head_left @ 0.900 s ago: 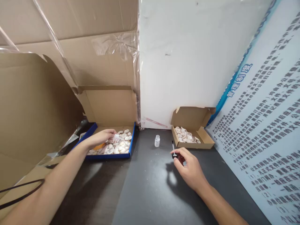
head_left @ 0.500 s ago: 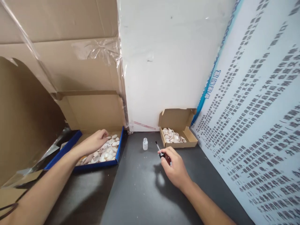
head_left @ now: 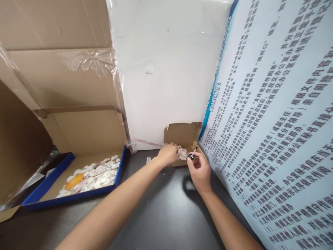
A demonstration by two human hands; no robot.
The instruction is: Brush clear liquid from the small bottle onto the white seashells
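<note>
My left hand [head_left: 168, 154] is at the left side of a small cardboard box [head_left: 182, 132], curled over the seashells [head_left: 183, 153] inside. Its fingertips are hidden, so what they pinch does not show. Pinched in my right hand [head_left: 202, 171] is a black brush cap [head_left: 191, 156], its thin brush pointing up in front of the same box. A small clear glass bottle [head_left: 148, 160] stands on the table to the left, mostly covered by my left forearm.
On the left, a larger blue-edged cardboard box [head_left: 118, 171] holds many pale seashells [head_left: 100, 173] and an orange piece [head_left: 74, 181]. A white panel [head_left: 161, 86] stands behind the dark table [head_left: 161, 211]. A printed board [head_left: 273, 114] leans along the right.
My left hand has moved right, from the blue-edged box to the small box. My right hand has carried the brush cap closer to the small box. The view has turned to the right.
</note>
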